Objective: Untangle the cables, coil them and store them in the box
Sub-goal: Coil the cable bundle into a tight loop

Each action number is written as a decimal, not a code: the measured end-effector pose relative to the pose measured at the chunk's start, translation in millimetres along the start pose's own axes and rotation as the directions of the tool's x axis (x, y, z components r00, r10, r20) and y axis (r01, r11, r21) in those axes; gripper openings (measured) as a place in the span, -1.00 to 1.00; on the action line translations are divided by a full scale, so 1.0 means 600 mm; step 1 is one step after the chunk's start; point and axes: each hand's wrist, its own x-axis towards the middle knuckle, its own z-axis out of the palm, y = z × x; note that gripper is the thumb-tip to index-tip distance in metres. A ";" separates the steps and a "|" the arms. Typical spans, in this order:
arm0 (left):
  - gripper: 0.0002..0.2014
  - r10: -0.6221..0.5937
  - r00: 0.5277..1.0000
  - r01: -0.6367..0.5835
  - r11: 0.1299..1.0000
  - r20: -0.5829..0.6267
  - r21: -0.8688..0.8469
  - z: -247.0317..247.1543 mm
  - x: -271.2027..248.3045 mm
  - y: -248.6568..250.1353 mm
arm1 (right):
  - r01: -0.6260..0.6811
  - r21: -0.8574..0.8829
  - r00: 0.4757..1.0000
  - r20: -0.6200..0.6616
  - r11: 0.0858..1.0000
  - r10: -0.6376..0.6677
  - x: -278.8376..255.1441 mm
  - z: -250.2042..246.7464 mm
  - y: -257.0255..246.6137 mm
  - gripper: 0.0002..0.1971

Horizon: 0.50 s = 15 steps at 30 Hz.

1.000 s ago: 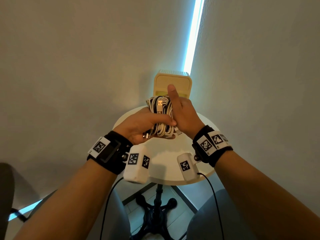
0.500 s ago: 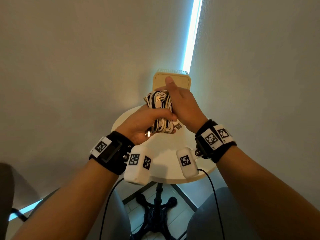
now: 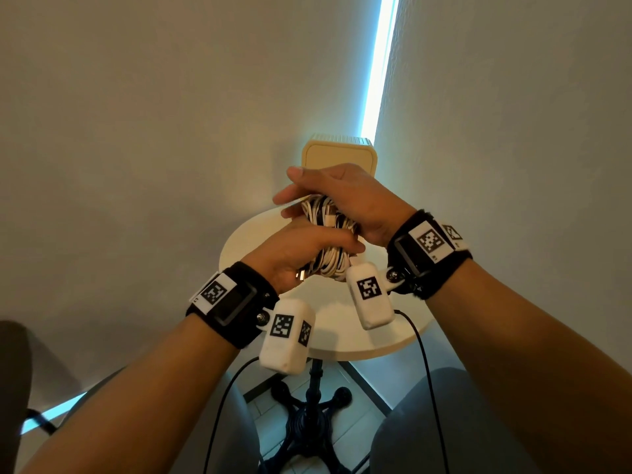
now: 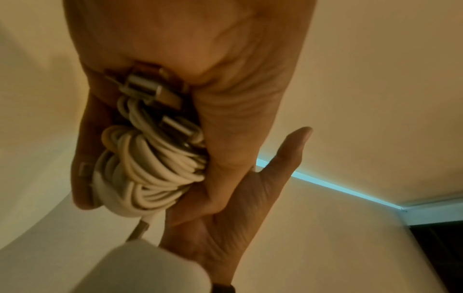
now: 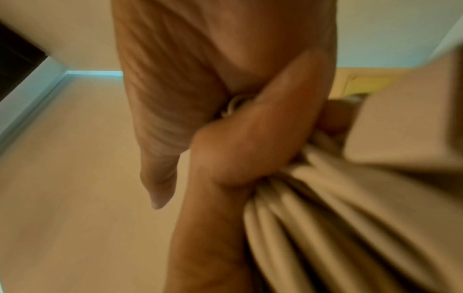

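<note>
A coiled bundle of white and black cables (image 3: 325, 213) is held in the air over the round table, just in front of the beige box (image 3: 338, 153). My left hand (image 3: 301, 248) grips the bundle's lower half, thumb laid across the white loops (image 4: 150, 164). A metal USB plug (image 4: 150, 89) sticks out near the palm. My right hand (image 3: 342, 193) lies over the top of the bundle, its fingers wrapped leftward across it. In the blurred right wrist view, the cable strands (image 5: 313, 218) run past the left thumb. The inside of the box is hidden.
The white round table (image 3: 342, 336) stands on a black pedestal base (image 3: 307, 415) in a corner between two plain walls. The box sits at the table's far edge against the corner. My knees are under the near rim.
My right hand has turned from standing beside the bundle, one finger pointing up, to lying across its top. Both hands and the bundle have shifted slightly toward the box.
</note>
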 end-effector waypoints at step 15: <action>-0.85 -0.033 0.999 0.032 0.997 -0.013 -0.070 0.016 0.008 -0.029 | 0.022 -0.099 0.962 -0.269 0.995 -0.049 0.007 0.024 0.030 -0.57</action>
